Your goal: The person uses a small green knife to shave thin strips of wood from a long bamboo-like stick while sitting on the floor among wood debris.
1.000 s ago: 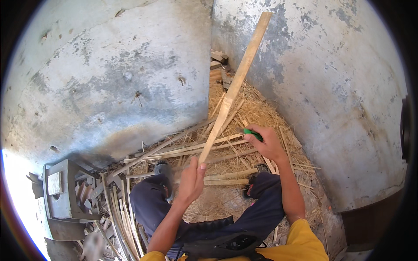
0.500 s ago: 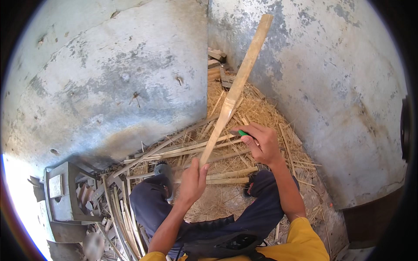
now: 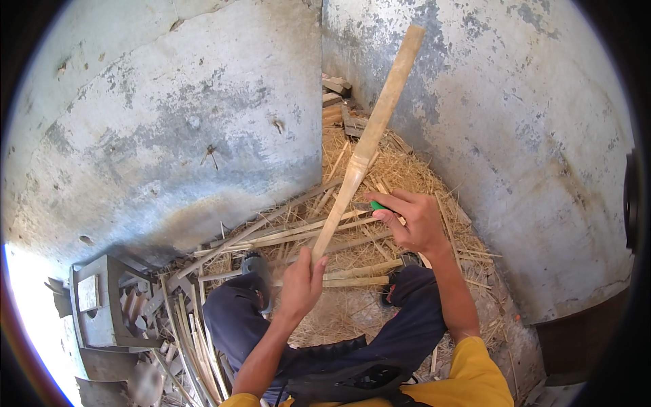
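My left hand [image 3: 302, 281] is closed around the near end of a long bamboo strip [image 3: 373, 129]. The strip slants up and to the right, past a raised node near its middle. In my right hand [image 3: 416, 218] is a small knife [image 3: 377, 205] with a green handle. Its short blade points left, close to the right edge of the strip below the node; I cannot tell whether it touches. My fingers cover most of the handle.
Shavings [image 3: 407, 169] and loose strips [image 3: 291, 234] cover the floor between two peeling walls [image 3: 169, 102]. A grey box-like frame [image 3: 105, 298] stands at the left beside a bundle of long strips [image 3: 196, 339]. Wood pieces [image 3: 332, 102] lie in the corner.
The knife and my right hand have shifted slightly right. The bamboo strip has turned a little in my left hand, with its far end slightly lower.
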The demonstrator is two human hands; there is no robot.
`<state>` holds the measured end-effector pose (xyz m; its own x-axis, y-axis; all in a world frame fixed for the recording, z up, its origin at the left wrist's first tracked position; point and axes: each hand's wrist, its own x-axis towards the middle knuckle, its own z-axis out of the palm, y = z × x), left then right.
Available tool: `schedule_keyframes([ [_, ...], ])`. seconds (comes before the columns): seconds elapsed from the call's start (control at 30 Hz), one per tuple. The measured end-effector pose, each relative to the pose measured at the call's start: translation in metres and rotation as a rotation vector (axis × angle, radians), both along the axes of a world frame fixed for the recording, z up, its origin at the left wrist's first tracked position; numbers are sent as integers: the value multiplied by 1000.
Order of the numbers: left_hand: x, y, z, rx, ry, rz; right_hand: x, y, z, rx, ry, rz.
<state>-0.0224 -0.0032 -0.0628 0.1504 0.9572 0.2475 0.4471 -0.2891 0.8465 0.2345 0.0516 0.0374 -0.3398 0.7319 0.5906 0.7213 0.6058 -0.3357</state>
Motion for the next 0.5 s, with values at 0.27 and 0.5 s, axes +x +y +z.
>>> schedule_keyframes([
  [0.27, 0, 0, -8, 40, -31, 47, -6, -2, 24, 86, -247, -82],
  [0.5, 3, -2, -7, -18, -1, 26, 9, 8, 21, 46, -752, -131],
])
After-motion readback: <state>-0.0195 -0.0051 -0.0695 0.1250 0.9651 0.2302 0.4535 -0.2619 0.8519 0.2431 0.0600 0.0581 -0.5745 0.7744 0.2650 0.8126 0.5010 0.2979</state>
